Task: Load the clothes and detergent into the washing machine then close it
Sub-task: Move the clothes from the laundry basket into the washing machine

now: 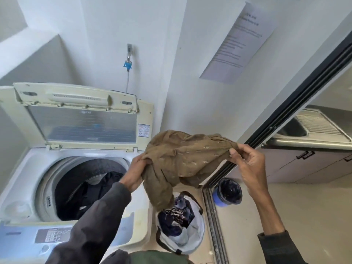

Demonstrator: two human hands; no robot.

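A brown garment (pixel 182 157) with small pale marks hangs spread in the air between my two hands, just right of the washing machine. My left hand (pixel 135 172) grips its left edge and my right hand (pixel 245 159) pinches its right corner. The top-loading washing machine (pixel 24 164) stands at the left with its lid (pixel 83 122) raised. Dark clothes (pixel 91 189) lie inside the drum. Below the garment, a white laundry bag (pixel 192 239) on the floor holds several dark clothes. No detergent is in view.
A blue bin (pixel 226 193) with a dark liner stands on the floor by a sliding-door track (pixel 215 225). The machine's control panel (pixel 51 235) faces me at the lower left. A steel sink (pixel 308 130) sits at the right. A tap (pixel 128 58) and a paper notice hang on the wall.
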